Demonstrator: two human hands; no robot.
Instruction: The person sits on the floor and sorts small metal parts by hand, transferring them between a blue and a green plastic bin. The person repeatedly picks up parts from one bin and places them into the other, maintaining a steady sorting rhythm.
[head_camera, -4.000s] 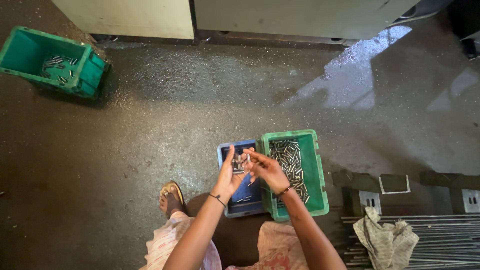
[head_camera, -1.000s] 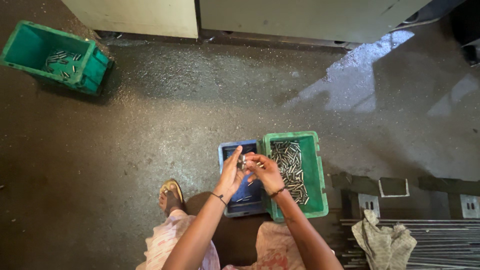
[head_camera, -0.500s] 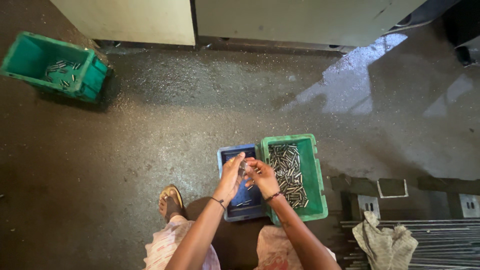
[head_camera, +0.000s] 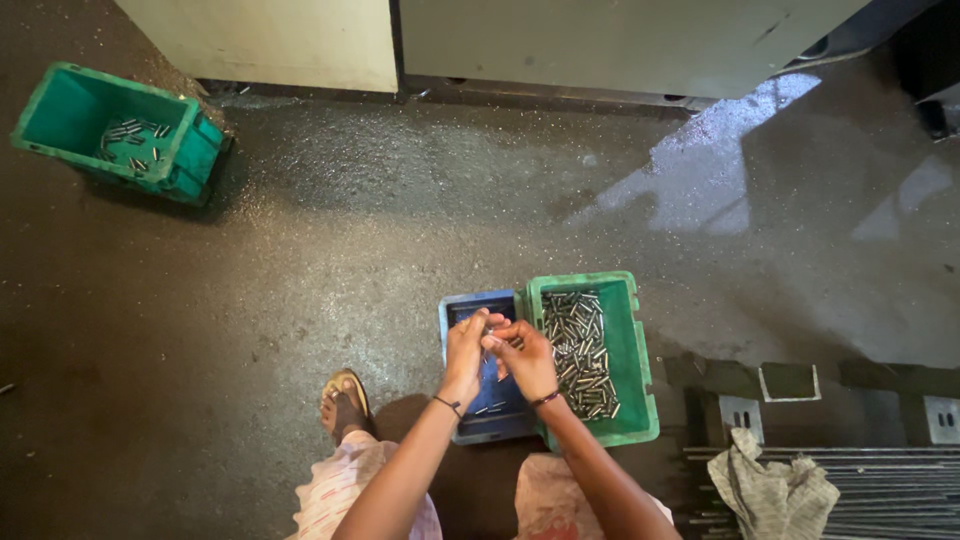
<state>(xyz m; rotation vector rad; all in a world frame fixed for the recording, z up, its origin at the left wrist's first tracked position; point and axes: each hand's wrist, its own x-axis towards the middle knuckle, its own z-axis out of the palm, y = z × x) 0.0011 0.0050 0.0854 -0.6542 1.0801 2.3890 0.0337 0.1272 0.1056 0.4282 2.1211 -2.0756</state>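
Floor: pins (small) (head_camera: 492, 338) between both hands, above blue tray (head_camera: 495, 395).

a workshop floor: oily, gritty concrete floor (head_camera: 420, 200), green bins (head_camera: 625, 400) of small metal pins, metal rods (head_camera: 890, 490) stacked nearby, and a machine base (head_camera: 600, 40).

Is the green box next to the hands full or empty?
Partly full: the green box holds a loose layer of small metal pins, well below its rim.

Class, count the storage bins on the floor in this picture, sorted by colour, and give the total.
Green bins: 2, the far bin and the near bin
Blue bins: 1, the blue bin below the hands
Total: 3
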